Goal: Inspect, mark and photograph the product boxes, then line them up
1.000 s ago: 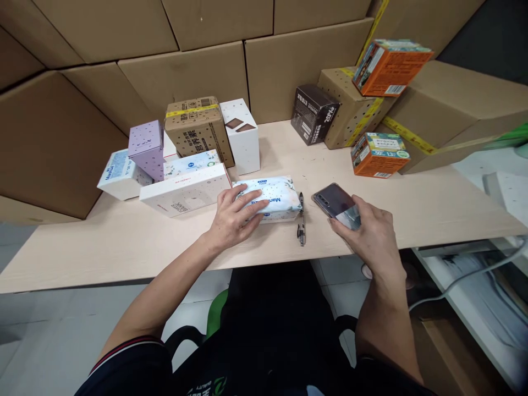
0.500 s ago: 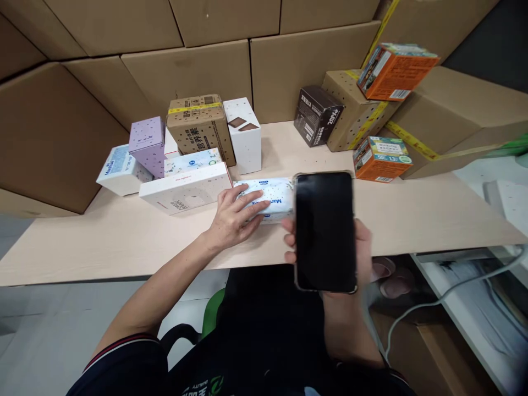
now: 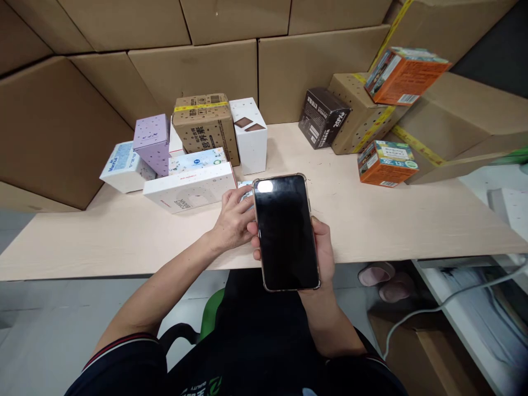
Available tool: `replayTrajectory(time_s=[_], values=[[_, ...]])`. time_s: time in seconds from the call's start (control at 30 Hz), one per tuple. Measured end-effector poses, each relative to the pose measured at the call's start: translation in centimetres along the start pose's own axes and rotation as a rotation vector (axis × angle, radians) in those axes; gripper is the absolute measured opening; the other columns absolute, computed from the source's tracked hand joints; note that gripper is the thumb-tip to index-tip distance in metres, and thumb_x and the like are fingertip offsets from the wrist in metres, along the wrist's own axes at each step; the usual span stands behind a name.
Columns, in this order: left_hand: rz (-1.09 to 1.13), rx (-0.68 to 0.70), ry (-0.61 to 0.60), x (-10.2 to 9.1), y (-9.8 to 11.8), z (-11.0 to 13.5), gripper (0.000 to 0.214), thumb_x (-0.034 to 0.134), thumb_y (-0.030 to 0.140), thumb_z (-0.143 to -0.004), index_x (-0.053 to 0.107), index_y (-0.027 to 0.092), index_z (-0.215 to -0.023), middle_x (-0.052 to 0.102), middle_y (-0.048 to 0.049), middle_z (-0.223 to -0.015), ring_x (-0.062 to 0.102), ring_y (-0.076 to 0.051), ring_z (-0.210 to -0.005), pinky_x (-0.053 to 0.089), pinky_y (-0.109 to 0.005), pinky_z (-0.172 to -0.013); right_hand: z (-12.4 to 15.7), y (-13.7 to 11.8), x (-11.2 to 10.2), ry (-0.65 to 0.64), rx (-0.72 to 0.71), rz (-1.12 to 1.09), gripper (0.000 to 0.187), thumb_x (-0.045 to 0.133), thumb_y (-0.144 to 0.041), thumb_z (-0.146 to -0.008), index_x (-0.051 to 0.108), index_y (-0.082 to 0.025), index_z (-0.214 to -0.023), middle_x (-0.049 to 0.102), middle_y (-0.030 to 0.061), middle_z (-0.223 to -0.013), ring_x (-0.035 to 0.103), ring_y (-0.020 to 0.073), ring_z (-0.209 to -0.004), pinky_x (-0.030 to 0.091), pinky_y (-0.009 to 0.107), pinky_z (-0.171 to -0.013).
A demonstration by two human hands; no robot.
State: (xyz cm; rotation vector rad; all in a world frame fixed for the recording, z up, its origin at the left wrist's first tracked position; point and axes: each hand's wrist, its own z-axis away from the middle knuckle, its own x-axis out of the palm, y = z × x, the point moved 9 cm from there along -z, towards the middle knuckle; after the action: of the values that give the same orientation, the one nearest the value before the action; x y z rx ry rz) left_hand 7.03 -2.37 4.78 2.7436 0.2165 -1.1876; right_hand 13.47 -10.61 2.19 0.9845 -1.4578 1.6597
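Observation:
My right hand (image 3: 324,250) is closed around a smartphone (image 3: 286,234), its black screen facing up and a pale glare at its top left corner. A clear bumper case edges the phone. Beneath and behind it lies a soft tissue pack (image 3: 245,184), white and light blue, of which only a small corner shows. My left hand (image 3: 236,220) rests over that pack with its fingers stretched out. The phone hides its fingertips. Just left of the pack stands a white power bank box (image 3: 190,190).
Left on the table (image 3: 82,242) are a purple box (image 3: 150,137), a blue-white box (image 3: 124,168), a brown carton (image 3: 206,129) and a tall white box (image 3: 251,140). Right are a dark box (image 3: 319,118), a taped carton (image 3: 358,118) and orange boxes (image 3: 388,163). Cardboard boxes wall the back.
My right hand has moved the phone left, so it now covers most of the tissue pack. My left hand stays on the pack. The view has shifted slightly.

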Motion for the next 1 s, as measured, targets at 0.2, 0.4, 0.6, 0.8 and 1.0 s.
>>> replayTrajectory(time_s=[0.2, 0.4, 0.6, 0.8, 1.0], values=[[-0.042, 0.044, 0.023, -0.5, 0.6, -0.3, 0.016, 0.054, 0.024, -0.094, 0.069, 0.023, -0.094, 0.072, -0.0093, -0.108, 0.056, -0.034, -0.127, 0.047, -0.050, -0.093, -0.2, 0.1, -0.9, 0.059, -0.020, -0.010, 0.063, 0.039, -0.063, -0.091, 0.071, -0.017, -0.120, 0.081, 0.0116, -0.104, 0.076, 0.0269, -0.089, 0.064, 0.046, -0.084], [-0.020, 0.058, 0.031, -0.5, 0.7, -0.2, 0.017, 0.054, 0.029, -0.098, 0.068, 0.020, -0.094, 0.072, -0.0115, -0.110, 0.056, -0.035, -0.126, 0.046, -0.049, -0.092, -0.5, 0.2, -0.2, -0.024, 0.013, -0.052, 0.060, 0.044, -0.062, -0.090, 0.065, -0.018, -0.126, 0.078, 0.0140, -0.115, 0.075, 0.0293, -0.103, 0.063, 0.053, -0.091], [-0.001, 0.011, -0.020, -0.3, 0.1, -0.1, 0.021, 0.055, 0.037, -0.100, 0.071, 0.023, -0.098, 0.072, -0.0103, -0.112, 0.057, -0.033, -0.124, 0.046, -0.050, -0.095, -0.7, 0.6, 0.3, -0.057, 0.062, -0.053, 0.067, 0.053, -0.066, -0.084, 0.059, -0.020, -0.132, 0.075, 0.0147, -0.122, 0.072, 0.0337, -0.116, 0.061, 0.058, -0.095], [-0.030, 0.051, -0.006, -0.2, 0.4, 0.0, 0.022, 0.059, 0.032, -0.096, 0.071, 0.021, -0.110, 0.071, -0.0128, -0.128, 0.054, -0.036, -0.132, 0.043, -0.052, -0.099, -0.6, -0.1, 0.1, -0.050, 0.029, -0.024, 0.069, 0.057, -0.068, -0.081, 0.062, -0.020, -0.130, 0.076, 0.0153, -0.121, 0.072, 0.0348, -0.115, 0.060, 0.059, -0.095], [-0.029, 0.026, 0.011, -0.3, 0.6, -0.1, 0.033, 0.064, 0.026, -0.097, 0.069, 0.027, -0.129, 0.072, -0.0087, -0.133, 0.057, -0.035, -0.131, 0.042, -0.050, -0.103, 1.7, -4.3, -2.3, 0.088, -0.094, 0.114, 0.060, 0.052, -0.065, -0.088, 0.070, -0.020, -0.125, 0.080, 0.0133, -0.114, 0.078, 0.0319, -0.100, 0.063, 0.055, -0.090]])
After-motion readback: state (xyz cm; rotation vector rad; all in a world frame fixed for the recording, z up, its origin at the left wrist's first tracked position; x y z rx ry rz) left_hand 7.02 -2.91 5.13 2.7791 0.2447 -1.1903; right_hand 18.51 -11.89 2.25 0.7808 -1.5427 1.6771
